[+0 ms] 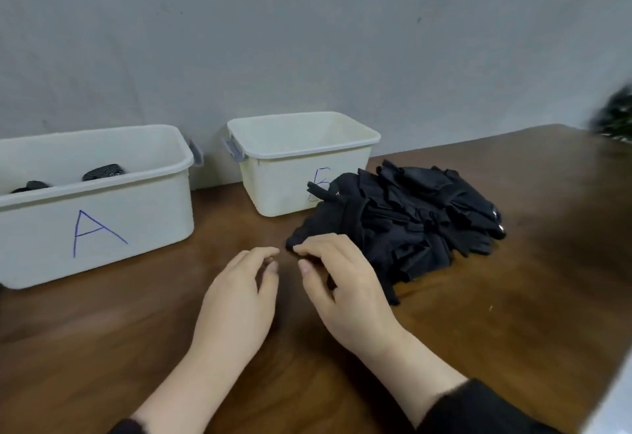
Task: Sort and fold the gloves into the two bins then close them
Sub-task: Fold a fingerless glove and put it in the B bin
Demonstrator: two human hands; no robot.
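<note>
Brown table (513, 296) carries the glove pile (403, 221) just beyond and right of the right hand (345, 291), whose curled fingers touch its near edge; left hand (239, 300) is relaxed, empty, farther off.

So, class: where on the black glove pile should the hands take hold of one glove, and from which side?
Pinch the loose tip at the black glove pile's near-left edge, by the right hand. Come from the left front: there one glove pokes out, untangled from the heap.
</note>
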